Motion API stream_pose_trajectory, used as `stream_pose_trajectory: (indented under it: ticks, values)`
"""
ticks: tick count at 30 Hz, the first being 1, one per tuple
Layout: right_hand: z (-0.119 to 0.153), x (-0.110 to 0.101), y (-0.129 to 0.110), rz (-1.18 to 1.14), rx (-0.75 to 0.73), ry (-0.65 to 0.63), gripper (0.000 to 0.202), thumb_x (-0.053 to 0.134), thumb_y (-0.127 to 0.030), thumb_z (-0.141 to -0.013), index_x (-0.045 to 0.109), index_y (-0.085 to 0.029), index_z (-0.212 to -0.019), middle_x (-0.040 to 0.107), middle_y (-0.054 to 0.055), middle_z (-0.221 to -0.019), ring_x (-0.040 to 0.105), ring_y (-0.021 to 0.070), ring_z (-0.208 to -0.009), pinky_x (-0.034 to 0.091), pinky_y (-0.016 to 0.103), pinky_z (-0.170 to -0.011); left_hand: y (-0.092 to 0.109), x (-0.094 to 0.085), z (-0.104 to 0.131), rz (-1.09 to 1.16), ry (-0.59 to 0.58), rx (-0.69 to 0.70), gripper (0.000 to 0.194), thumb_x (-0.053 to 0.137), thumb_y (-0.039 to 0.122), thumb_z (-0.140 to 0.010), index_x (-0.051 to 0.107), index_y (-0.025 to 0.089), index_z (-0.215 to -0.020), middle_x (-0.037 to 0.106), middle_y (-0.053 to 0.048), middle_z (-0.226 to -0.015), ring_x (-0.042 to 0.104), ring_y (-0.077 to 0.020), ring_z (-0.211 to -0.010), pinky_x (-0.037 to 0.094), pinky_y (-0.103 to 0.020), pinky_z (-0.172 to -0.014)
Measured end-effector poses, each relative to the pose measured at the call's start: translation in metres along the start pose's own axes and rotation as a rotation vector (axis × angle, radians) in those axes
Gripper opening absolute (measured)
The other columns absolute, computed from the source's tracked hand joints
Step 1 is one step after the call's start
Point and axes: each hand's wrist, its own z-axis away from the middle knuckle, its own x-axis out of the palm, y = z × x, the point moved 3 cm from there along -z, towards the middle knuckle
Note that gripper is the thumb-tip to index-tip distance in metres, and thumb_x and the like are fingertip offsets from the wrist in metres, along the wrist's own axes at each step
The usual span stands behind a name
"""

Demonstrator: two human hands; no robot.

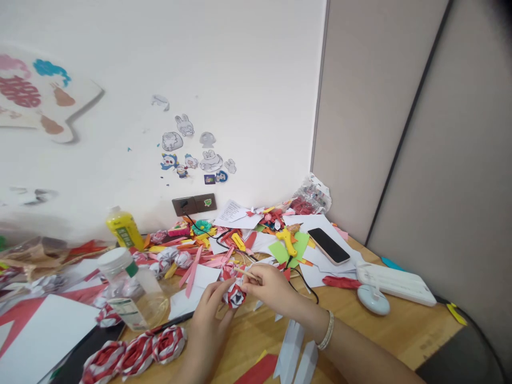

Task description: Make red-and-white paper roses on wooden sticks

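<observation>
A red-and-white twisted paper coil [235, 296] is held low over the desk. My left hand [212, 312] closes on its left side with thumb and fingers. From the right, my right hand [269, 287] pinches a thin wooden stick [247, 274], which slants above the coil. The fingertips of this hand also meet the coil's right edge. Part of the coil is hidden behind my fingers. To the lower left, several similar red-and-white paper coils [138, 352] lie in a row.
A clear jar [134, 293] with a white lid and a yellow bottle [125, 229] stand at left. Paper strips and scraps spread along the wall. A yellow glue gun [287, 242], a phone [328, 246], a mouse [373, 300] and a white keyboard [396, 282] lie at right.
</observation>
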Motion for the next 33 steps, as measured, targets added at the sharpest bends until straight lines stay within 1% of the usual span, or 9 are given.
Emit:
stream_pose_trajectory:
  ticks: [5,9,13,17,20,22,27,30,33]
  values:
    - [0.003,-0.001,0.001,0.151,-0.109,0.136,0.012,0.062,-0.023,-0.08,0.059,-0.02,-0.069,0.059,-0.002,-0.071,0.055,0.0128,-0.067,0.038,0.022,-0.059,0.0,-0.001,-0.001,0.009,0.011,-0.033,0.033,0.056,0.029,-0.073,0.061,0.023,-0.106,0.063,-0.007,-0.093,0.061,-0.0227,-0.083,0.05,-0.037,-0.073]
    - [0.008,0.006,-0.001,0.326,-0.22,0.178,0.016,0.055,-0.025,-0.086,0.06,-0.02,-0.071,0.06,0.001,-0.072,0.056,0.014,-0.065,0.036,0.024,-0.055,-0.004,0.001,0.001,-0.04,0.039,-0.009,0.031,0.055,0.026,-0.075,0.06,0.022,-0.105,0.061,-0.007,-0.095,0.06,-0.0228,-0.086,0.05,-0.036,-0.074]
    - [0.011,0.01,-0.002,0.429,-0.255,0.207,0.018,0.053,-0.026,-0.087,0.059,-0.019,-0.072,0.06,0.002,-0.071,0.054,0.0145,-0.062,0.034,0.025,-0.052,-0.009,0.004,0.004,-0.066,0.048,-0.003,0.028,0.054,0.024,-0.076,0.058,0.021,-0.104,0.06,-0.007,-0.096,0.059,-0.0226,-0.087,0.049,-0.037,-0.076]
    - [0.012,0.015,-0.001,0.477,-0.258,0.223,0.016,0.052,-0.024,-0.087,0.058,-0.018,-0.073,0.059,0.002,-0.071,0.053,0.0147,-0.06,0.032,0.026,-0.051,-0.008,0.003,0.003,-0.069,0.043,-0.02,0.027,0.054,0.025,-0.076,0.059,0.021,-0.102,0.061,-0.007,-0.096,0.06,-0.0232,-0.088,0.05,-0.037,-0.076]
    - [0.011,0.016,0.0,0.435,-0.202,0.211,0.01,0.056,-0.02,-0.083,0.056,-0.018,-0.073,0.058,0.002,-0.072,0.054,0.015,-0.062,0.032,0.025,-0.052,-0.003,0.001,0.001,-0.054,0.025,-0.026,0.031,0.055,0.027,-0.076,0.06,0.022,-0.106,0.062,-0.007,-0.096,0.06,-0.0232,-0.088,0.05,-0.037,-0.077]
    - [0.008,0.013,0.0,0.351,-0.144,0.17,0.01,0.059,-0.018,-0.081,0.054,-0.018,-0.072,0.058,0.001,-0.073,0.054,0.0147,-0.065,0.033,0.024,-0.054,-0.001,0.0,0.0,-0.033,0.009,-0.028,0.034,0.056,0.027,-0.075,0.06,0.022,-0.108,0.062,-0.008,-0.098,0.061,-0.0235,-0.09,0.05,-0.037,-0.078]
    - [0.0,0.0,0.001,0.117,-0.029,-0.062,0.022,0.059,-0.019,-0.08,0.047,-0.018,-0.061,0.049,-0.005,-0.062,0.048,0.0103,-0.058,0.032,0.019,-0.05,0.001,0.001,0.0,0.017,-0.012,-0.009,0.033,0.056,0.026,-0.074,0.06,0.023,-0.107,0.063,-0.008,-0.098,0.06,-0.0237,-0.093,0.049,-0.037,-0.08]
    - [-0.001,-0.006,0.001,0.132,-0.039,-0.026,0.02,0.063,-0.023,-0.078,0.051,-0.018,-0.064,0.052,-0.004,-0.067,0.049,0.0107,-0.063,0.033,0.02,-0.054,0.002,0.0,0.0,0.028,-0.013,-0.006,0.034,0.057,0.028,-0.074,0.06,0.023,-0.108,0.063,-0.007,-0.097,0.06,-0.0238,-0.091,0.049,-0.038,-0.079]
    - [0.002,-0.006,0.0,0.244,-0.12,0.039,0.016,0.062,-0.026,-0.081,0.055,-0.018,-0.069,0.055,-0.002,-0.071,0.052,0.0118,-0.068,0.034,0.021,-0.058,0.002,0.0,0.0,0.015,-0.002,-0.017,0.035,0.057,0.027,-0.074,0.059,0.023,-0.108,0.063,-0.007,-0.096,0.06,-0.0235,-0.09,0.049,-0.037,-0.077]
